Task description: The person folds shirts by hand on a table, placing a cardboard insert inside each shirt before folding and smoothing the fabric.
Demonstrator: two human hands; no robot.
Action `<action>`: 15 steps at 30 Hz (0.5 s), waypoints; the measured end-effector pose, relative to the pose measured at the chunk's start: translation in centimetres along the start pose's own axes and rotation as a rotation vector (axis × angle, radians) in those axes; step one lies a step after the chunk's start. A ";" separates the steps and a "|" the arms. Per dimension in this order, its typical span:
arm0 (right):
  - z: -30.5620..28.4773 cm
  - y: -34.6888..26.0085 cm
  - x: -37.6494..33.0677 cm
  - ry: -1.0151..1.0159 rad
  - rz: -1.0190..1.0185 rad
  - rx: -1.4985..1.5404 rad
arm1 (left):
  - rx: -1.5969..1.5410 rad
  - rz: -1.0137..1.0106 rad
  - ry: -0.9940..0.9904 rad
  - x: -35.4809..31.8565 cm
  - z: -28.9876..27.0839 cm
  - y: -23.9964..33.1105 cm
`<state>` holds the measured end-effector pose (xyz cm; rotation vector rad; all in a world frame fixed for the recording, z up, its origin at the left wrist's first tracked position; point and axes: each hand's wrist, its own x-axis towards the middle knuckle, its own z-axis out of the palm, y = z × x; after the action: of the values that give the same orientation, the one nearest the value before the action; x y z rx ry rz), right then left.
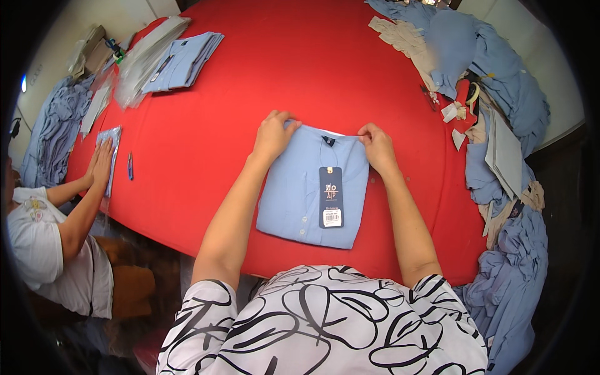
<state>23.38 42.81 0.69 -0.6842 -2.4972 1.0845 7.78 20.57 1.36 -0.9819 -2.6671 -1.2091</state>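
Folded light-blue shirt (pixel 300 194) lies mid-counter (pixel 300 69), body squared, judged nearly done; collar end left to tidy | left hand (pixel 273 134) fingers pinch far-left collar corner; right hand (pixel 377 147) fingers pinch far-right corner | dark-blue oblong hang tag (pixel 331 197), white sticker at its near end, on shirt front | finished folded stack (pixel 182 60) and clear bags (pixel 140 59) far left.

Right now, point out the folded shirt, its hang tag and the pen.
shirt (pixel 290 197), head view, left front panel.
hang tag (pixel 330 187), head view, dark upper part.
pen (pixel 130 167), head view, mid-barrel on the red table.
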 end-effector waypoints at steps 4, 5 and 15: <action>-0.2 -0.1 -0.4 -0.016 -0.006 -0.001 | -0.034 -0.220 -0.033 -3.7 -3.2 0.1; -0.1 0.1 -0.4 -0.019 -0.012 -0.010 | -0.047 -0.293 -0.163 -5.3 -4.9 0.1; 0.4 -0.1 -0.3 -0.023 -0.087 -0.097 | -0.618 -0.615 -0.346 -18.6 -8.6 -0.6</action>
<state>23.48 42.37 0.46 -0.5857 -2.5878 0.9512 20.56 4.54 1.42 -0.4076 -3.0408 -2.2687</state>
